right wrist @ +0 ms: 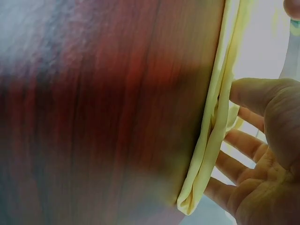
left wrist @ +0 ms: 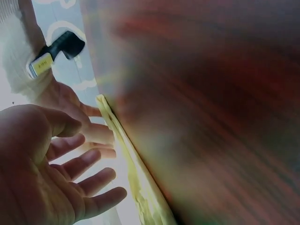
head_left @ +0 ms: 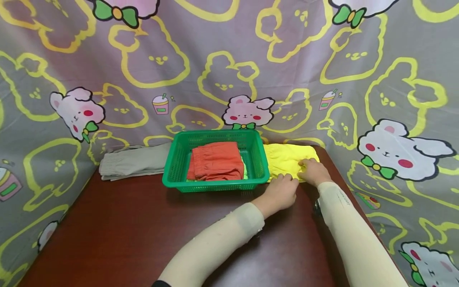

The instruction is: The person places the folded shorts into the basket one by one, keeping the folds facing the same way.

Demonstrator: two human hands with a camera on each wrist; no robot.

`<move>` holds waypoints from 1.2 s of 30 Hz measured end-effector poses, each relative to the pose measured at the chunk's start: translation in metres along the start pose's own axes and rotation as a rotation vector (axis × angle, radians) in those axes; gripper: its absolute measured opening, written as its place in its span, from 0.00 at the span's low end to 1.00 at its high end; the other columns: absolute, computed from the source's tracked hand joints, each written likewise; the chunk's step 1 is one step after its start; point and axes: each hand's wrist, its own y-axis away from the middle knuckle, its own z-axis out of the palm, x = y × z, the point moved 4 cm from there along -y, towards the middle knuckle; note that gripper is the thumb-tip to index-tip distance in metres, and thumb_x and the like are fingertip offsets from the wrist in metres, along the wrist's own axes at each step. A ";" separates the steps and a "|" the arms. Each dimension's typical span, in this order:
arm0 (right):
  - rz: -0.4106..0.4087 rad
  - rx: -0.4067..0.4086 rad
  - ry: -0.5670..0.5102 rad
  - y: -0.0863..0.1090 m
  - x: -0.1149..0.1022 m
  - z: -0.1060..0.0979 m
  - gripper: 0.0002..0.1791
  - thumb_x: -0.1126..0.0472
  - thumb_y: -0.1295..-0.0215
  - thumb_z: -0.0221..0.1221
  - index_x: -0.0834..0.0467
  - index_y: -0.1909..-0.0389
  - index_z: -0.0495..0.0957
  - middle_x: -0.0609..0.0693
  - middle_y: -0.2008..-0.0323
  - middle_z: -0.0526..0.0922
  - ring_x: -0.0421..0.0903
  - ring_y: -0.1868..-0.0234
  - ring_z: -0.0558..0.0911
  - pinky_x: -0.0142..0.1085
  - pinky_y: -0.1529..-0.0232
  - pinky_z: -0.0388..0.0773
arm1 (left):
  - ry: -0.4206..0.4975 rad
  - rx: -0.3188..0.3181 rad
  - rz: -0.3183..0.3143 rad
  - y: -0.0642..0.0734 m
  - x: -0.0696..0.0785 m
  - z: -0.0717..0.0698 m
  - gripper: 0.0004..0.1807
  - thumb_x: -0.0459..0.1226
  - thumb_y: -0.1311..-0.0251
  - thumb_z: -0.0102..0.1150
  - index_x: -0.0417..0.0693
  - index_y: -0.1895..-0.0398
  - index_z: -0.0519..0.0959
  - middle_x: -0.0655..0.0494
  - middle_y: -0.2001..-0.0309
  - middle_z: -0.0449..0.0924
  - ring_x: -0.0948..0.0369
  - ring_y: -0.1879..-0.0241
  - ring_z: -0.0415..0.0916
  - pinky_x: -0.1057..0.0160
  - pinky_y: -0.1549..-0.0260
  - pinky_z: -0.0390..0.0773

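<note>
A folded yellow garment (head_left: 290, 155) with gathered fabric lies on the table, to the right of the green basket. My right hand (head_left: 314, 172) is at its right end, fingertips resting on the cloth. In the right wrist view the thumb (right wrist: 253, 91) and spread fingers touch the folded layers of its near edge. My left hand (head_left: 279, 192) hovers by the near edge of the garment, close to the basket corner. The left wrist view shows this hand's palm (left wrist: 42, 173) with loosely extended fingers and nothing in them.
The green plastic basket (head_left: 215, 185) holds a folded orange-red garment (head_left: 216, 159) over a lime-green one (head_left: 245, 169). Left of it lies a folded grey garment (head_left: 136, 161). Patterned curtains (head_left: 222, 44) enclose the brown table (head_left: 118, 223) at the back and sides.
</note>
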 end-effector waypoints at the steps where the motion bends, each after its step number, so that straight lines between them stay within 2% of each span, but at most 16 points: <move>1: -0.004 0.002 -0.002 0.001 0.000 0.000 0.30 0.53 0.36 0.63 0.65 0.37 0.76 0.71 0.40 0.74 0.75 0.44 0.76 0.65 0.46 0.73 | -0.014 -0.002 -0.008 -0.001 0.000 0.001 0.15 0.49 0.32 0.60 0.58 0.45 0.79 0.59 0.52 0.79 0.58 0.53 0.76 0.57 0.56 0.79; 3: -0.014 0.011 -0.002 0.003 0.000 0.000 0.29 0.54 0.36 0.63 0.65 0.37 0.76 0.71 0.41 0.74 0.74 0.44 0.76 0.65 0.46 0.73 | -0.036 -0.002 -0.018 -0.004 -0.001 0.004 0.16 0.49 0.33 0.61 0.58 0.45 0.79 0.59 0.50 0.78 0.57 0.50 0.75 0.56 0.53 0.78; 5: -0.021 0.017 -0.001 0.005 0.000 0.000 0.28 0.54 0.36 0.64 0.65 0.38 0.76 0.71 0.41 0.75 0.74 0.44 0.76 0.65 0.45 0.73 | -0.053 -0.007 -0.026 -0.007 -0.001 0.006 0.18 0.49 0.34 0.62 0.59 0.43 0.79 0.59 0.45 0.77 0.55 0.43 0.72 0.54 0.46 0.76; 9: -0.033 0.020 -0.001 0.009 0.001 -0.001 0.28 0.56 0.36 0.64 0.65 0.38 0.76 0.71 0.42 0.75 0.73 0.45 0.77 0.64 0.45 0.73 | -0.082 -0.026 -0.063 -0.016 -0.004 0.013 0.22 0.52 0.34 0.62 0.61 0.39 0.77 0.57 0.35 0.71 0.49 0.28 0.60 0.45 0.31 0.65; 12: -0.040 0.019 -0.005 0.012 0.000 -0.002 0.28 0.56 0.36 0.65 0.66 0.38 0.77 0.71 0.43 0.76 0.73 0.45 0.77 0.64 0.45 0.73 | -0.090 -0.040 -0.112 -0.023 -0.007 0.018 0.23 0.53 0.34 0.62 0.62 0.38 0.76 0.54 0.31 0.67 0.44 0.23 0.53 0.39 0.28 0.59; 18: -0.068 0.015 -0.021 0.016 0.002 -0.002 0.27 0.56 0.35 0.65 0.66 0.39 0.77 0.70 0.40 0.75 0.72 0.42 0.76 0.63 0.41 0.71 | -0.140 -0.102 -0.202 -0.032 -0.012 0.026 0.24 0.52 0.29 0.56 0.61 0.33 0.73 0.47 0.25 0.61 0.41 0.22 0.49 0.42 0.26 0.57; 21: -0.078 0.011 -0.027 0.017 0.005 -0.001 0.27 0.56 0.35 0.65 0.66 0.39 0.77 0.70 0.39 0.75 0.71 0.40 0.75 0.63 0.39 0.71 | -0.206 -0.135 -0.197 -0.035 -0.012 0.031 0.23 0.52 0.27 0.52 0.60 0.32 0.72 0.48 0.27 0.65 0.44 0.23 0.52 0.44 0.25 0.53; 25: -0.092 0.004 -0.029 0.017 0.005 0.000 0.27 0.56 0.34 0.64 0.66 0.38 0.77 0.70 0.38 0.74 0.71 0.38 0.74 0.62 0.38 0.70 | -0.269 -0.177 -0.168 -0.037 -0.014 0.035 0.21 0.51 0.24 0.49 0.60 0.33 0.72 0.55 0.34 0.73 0.50 0.26 0.59 0.43 0.24 0.48; 31: -0.114 0.015 -0.035 0.020 0.003 -0.004 0.27 0.57 0.35 0.64 0.67 0.39 0.77 0.71 0.38 0.74 0.72 0.38 0.73 0.63 0.37 0.69 | -0.208 -0.208 -0.177 -0.043 -0.020 0.036 0.20 0.51 0.26 0.51 0.63 0.34 0.75 0.64 0.40 0.78 0.56 0.32 0.65 0.46 0.26 0.49; 36: -0.108 0.012 -0.039 0.022 0.006 -0.003 0.27 0.57 0.35 0.65 0.66 0.39 0.77 0.71 0.38 0.74 0.72 0.38 0.73 0.63 0.37 0.69 | -0.178 -0.257 -0.168 -0.045 -0.022 0.035 0.17 0.49 0.27 0.54 0.65 0.39 0.80 0.69 0.43 0.80 0.60 0.33 0.66 0.47 0.26 0.51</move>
